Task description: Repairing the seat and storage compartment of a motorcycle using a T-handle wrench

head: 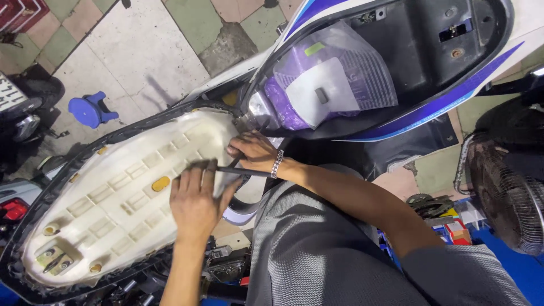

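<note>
The upturned scooter seat [113, 192], lying left of the open storage compartment [396, 68], is pressed flat by the left hand [195, 204]; a thin dark tool [241, 170], gripped in the right hand [255, 152], is best kept low along the seat's edge.

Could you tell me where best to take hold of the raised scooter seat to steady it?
Probably its black outer rim, from the side: the cream underside is broad, flat and ribbed, so only the edge suits a grip. The left hand just presses flat on it.
</note>
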